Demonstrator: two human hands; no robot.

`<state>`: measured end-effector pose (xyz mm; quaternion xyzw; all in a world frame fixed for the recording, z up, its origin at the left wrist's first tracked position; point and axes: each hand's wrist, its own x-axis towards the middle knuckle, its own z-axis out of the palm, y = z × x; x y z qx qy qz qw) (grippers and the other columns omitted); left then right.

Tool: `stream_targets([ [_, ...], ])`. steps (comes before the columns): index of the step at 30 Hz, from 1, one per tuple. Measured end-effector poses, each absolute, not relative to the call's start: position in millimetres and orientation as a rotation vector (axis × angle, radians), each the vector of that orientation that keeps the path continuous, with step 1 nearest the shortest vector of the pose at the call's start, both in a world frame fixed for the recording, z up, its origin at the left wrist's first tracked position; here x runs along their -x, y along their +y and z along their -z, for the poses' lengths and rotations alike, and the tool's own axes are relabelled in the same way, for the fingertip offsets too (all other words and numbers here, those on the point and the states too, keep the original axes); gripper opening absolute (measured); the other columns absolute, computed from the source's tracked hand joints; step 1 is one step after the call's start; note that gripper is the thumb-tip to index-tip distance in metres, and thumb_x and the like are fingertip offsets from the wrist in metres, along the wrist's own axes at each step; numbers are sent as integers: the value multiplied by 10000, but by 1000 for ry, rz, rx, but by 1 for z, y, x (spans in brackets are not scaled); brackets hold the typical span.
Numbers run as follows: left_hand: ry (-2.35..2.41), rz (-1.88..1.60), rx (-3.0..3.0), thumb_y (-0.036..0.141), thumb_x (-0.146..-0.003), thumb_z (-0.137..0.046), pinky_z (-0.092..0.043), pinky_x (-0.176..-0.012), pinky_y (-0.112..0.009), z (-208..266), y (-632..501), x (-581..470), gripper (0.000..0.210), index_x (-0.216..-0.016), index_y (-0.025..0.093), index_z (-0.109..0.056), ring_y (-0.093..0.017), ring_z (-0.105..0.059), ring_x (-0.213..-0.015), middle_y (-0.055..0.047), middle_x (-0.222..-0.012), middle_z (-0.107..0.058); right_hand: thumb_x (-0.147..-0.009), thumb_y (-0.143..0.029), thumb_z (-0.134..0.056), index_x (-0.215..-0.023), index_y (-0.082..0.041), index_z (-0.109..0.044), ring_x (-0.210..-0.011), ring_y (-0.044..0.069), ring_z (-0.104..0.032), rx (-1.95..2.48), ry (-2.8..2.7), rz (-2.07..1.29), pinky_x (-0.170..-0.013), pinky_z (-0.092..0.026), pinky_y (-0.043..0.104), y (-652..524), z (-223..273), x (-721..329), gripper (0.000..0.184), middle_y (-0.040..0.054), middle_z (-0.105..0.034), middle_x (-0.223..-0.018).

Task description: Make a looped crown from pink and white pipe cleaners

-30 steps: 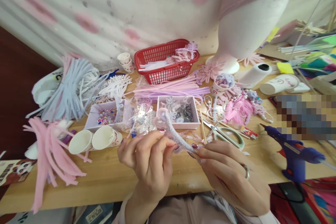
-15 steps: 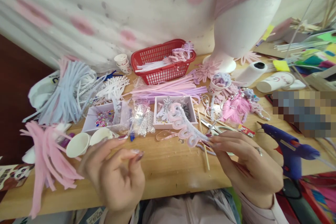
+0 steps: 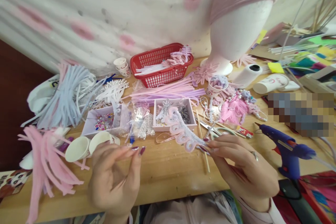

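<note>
My right hand (image 3: 243, 168) pinches one end of a looped pipe-cleaner piece (image 3: 187, 140), a curved pale strip edged with pink and lilac coils. The piece sticks out to the left, over the front of a white box (image 3: 175, 127) of silvery charms. Across from it, my left hand (image 3: 115, 175) is raised above the table, thumb and fingertips drawn close in a pinch. Whether a tiny thing sits between them I cannot make out. Behind that hand stand two white paper cups (image 3: 77, 149). Scissors (image 3: 207, 125) and a thin wooden stick (image 3: 203, 141) lie behind my right hand.
A blue glue gun (image 3: 285, 147) lies at the right. A red basket (image 3: 161, 80) and a white mannequin head (image 3: 237, 31) stand at the back. Pink pipe cleaners (image 3: 47, 168) and pale blue ones (image 3: 63, 94) are heaped at the left. A box of gems (image 3: 90, 124) stands nearby.
My left hand has moved slightly right and its fingertips have come closer together. The looped piece has shifted a little left, still in my right hand.
</note>
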<state>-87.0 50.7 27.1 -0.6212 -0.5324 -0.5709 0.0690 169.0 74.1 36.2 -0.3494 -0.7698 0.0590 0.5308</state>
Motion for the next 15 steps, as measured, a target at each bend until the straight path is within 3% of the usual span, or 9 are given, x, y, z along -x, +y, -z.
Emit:
stream_targets([
  [4,-1963,1588,1924,149,-934,-609,-554,-591,-260,-22,56,88,215,-1125,216,-681,-139,-659,-656,-31,-900,-728,-765,83,-595,-958,-198,-681,-720,194,-741,816,-1832,-164,-640,-642,302,73,-41,-167,351,53,-779,-793],
  [6,-2043,1468,1985,180,-967,-560,-546,-569,-255,-23,59,87,227,-1157,224,-677,-137,-671,-636,-37,-921,-738,-755,96,-598,-956,-194,-683,-725,195,-738,810,-1832,-156,-636,-642,304,73,-41,-166,362,54,-775,-790],
  [10,-1766,1390,2038,151,-899,-684,-540,-879,-400,-37,67,80,236,-1120,233,-684,-201,-706,-857,-35,-935,-729,-764,104,-586,-961,-173,-684,-755,196,-737,783,-1867,-126,-666,-643,311,70,-39,-164,354,66,-779,-787],
  [12,-1640,1453,2079,137,-862,-735,-510,-920,-434,-46,71,74,159,-985,227,-687,-234,-664,-984,-54,-990,-706,-786,94,-568,-966,-167,-680,-774,193,-740,774,-1878,-139,-693,-641,309,69,-38,-162,336,73,-784,-794],
  [15,-1558,1494,2129,135,-843,-771,-457,-960,-459,-56,75,65,158,-943,223,-687,-249,-608,-1052,-70,-1079,-651,-827,59,-564,-977,-194,-684,-772,188,-746,791,-1878,-179,-711,-635,301,66,-36,-158,317,60,-792,-801],
])
